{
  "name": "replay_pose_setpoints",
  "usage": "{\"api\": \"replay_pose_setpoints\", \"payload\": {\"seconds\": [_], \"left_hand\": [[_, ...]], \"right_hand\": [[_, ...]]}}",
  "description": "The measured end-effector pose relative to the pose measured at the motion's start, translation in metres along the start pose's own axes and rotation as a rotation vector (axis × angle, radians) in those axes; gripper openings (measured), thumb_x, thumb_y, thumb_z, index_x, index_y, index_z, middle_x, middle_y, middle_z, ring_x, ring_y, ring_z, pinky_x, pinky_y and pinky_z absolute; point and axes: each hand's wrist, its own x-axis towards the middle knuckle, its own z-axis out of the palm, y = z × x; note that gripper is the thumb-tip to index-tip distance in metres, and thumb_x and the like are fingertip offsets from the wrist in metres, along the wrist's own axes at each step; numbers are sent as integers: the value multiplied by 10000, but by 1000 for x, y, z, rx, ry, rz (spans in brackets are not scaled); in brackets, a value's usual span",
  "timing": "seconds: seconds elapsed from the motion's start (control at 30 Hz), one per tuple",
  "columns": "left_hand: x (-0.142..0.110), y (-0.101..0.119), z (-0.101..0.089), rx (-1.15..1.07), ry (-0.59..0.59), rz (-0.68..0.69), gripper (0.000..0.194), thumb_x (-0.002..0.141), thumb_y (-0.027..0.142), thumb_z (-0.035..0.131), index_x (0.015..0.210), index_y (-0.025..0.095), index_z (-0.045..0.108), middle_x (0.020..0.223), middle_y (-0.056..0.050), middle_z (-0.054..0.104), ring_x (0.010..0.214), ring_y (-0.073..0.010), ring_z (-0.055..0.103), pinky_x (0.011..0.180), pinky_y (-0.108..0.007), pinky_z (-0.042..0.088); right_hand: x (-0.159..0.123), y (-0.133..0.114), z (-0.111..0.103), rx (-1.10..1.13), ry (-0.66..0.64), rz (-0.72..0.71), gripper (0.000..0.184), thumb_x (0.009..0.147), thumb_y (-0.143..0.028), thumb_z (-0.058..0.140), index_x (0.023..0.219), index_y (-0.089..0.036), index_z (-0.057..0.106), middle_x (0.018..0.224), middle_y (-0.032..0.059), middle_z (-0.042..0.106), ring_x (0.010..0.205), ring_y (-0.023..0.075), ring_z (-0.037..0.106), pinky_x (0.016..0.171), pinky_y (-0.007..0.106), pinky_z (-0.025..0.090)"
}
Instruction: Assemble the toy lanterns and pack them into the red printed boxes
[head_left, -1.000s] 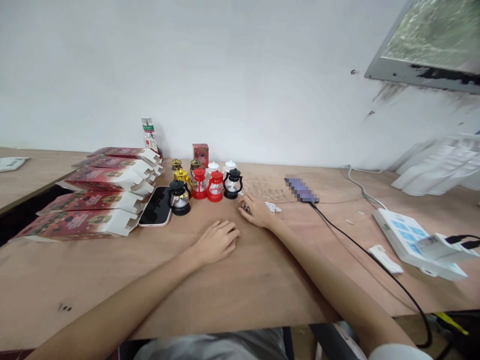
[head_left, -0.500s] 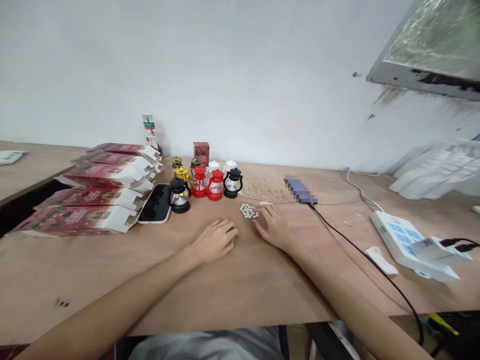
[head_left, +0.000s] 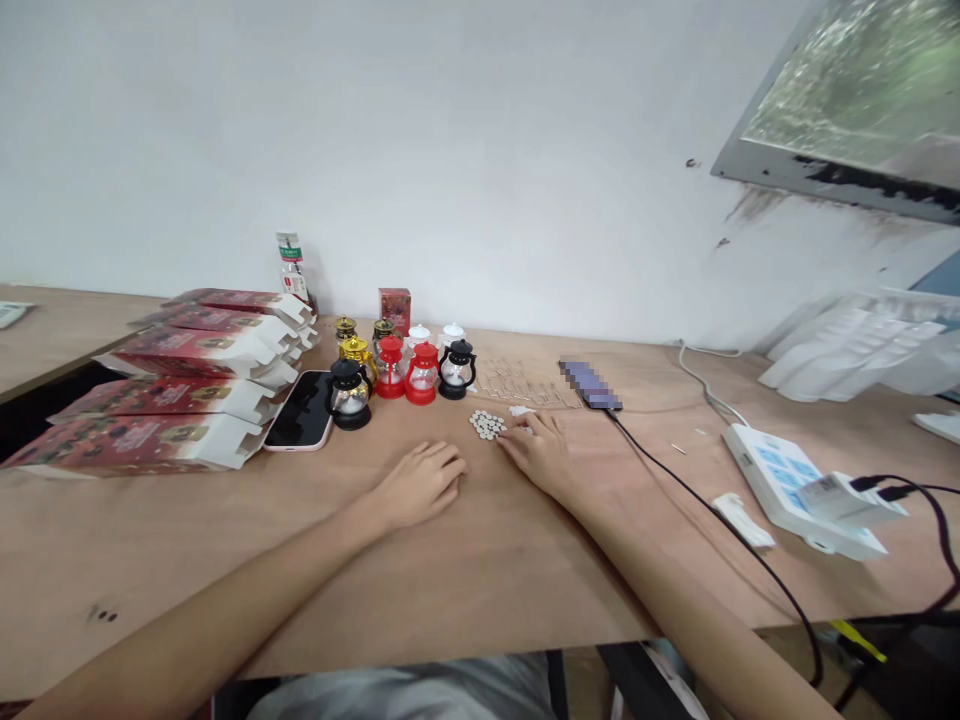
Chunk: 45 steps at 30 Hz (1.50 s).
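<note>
My right hand point(head_left: 541, 452) rests on the table with its fingers apart. Its leftmost fingertip is at the edge of a cluster of small silvery button-like discs point(head_left: 487, 424); I cannot make out whether it touches one. Lying loosely on the bare tabletop, my left hand point(head_left: 427, 482) is palm down with nothing visible in it. Beyond the hands stands a group of miniature lanterns, among them a black one point(head_left: 457, 368), a red one point(head_left: 422, 372) and a gold one point(head_left: 355, 350). Thin metal pieces point(head_left: 517, 382) lie in rows to their right.
Red printed cartons point(head_left: 187, 400) are stacked at the left, beside a dark-screened phone point(head_left: 300, 410). A purple phone point(head_left: 590, 385) trails a black cable rightward. The white power strip point(head_left: 802, 490) lies at the right. A small red box point(head_left: 394, 310) and a bottle point(head_left: 292, 268) stand near the wall.
The view has turned slightly right, so everything sits a little further left. My right hand's fingers have shifted, with the leftmost fingertip now at the discs' edge. My left hand stays put.
</note>
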Motion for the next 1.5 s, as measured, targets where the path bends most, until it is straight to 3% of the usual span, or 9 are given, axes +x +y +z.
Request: {"api": "replay_pose_setpoints", "payload": {"seconds": [0.37, 0.7, 0.9, 1.2, 1.5], "left_hand": [[0, 1, -2, 8, -6, -5, 171, 850, 142, 444, 973, 166, 560, 1040, -71, 593, 974, -215, 538, 853, -352, 428], [0, 1, -2, 30, -8, -5, 170, 849, 146, 453, 977, 167, 562, 1022, -71, 590, 943, -211, 541, 837, -345, 429], [0, 1, -1, 32, -3, 8, 167, 854, 151, 442, 971, 168, 559, 1019, -70, 588, 955, -211, 536, 848, -344, 423], [0, 0, 1, 10, 0, 3, 164, 847, 145, 451, 967, 169, 560, 1020, -75, 585, 969, -217, 536, 859, -356, 434], [0, 0, -1, 24, -26, -5, 165, 854, 153, 447, 970, 169, 564, 1037, -72, 587, 978, -218, 539, 871, -354, 435]], "right_hand": [[3, 1, 3, -20, 19, -83, 162, 862, -229, 527, 727, -201, 613, 835, 44, 638, 839, 204, 496, 747, 329, 334], [20, -8, 11, -62, 150, -139, 159, 854, -181, 530, 715, -197, 605, 865, 47, 643, 834, 193, 493, 765, 326, 312], [17, -9, 7, -37, 157, -42, 129, 836, -194, 536, 743, -202, 625, 932, 56, 631, 885, 205, 495, 779, 333, 313], [4, -6, -3, -35, 0, 85, 72, 770, -227, 586, 797, -205, 649, 1041, 80, 610, 930, 249, 505, 769, 370, 333], [5, -3, 6, 0, -22, 70, 161, 846, -187, 499, 776, -204, 643, 987, 77, 629, 904, 223, 537, 744, 353, 364]]}}
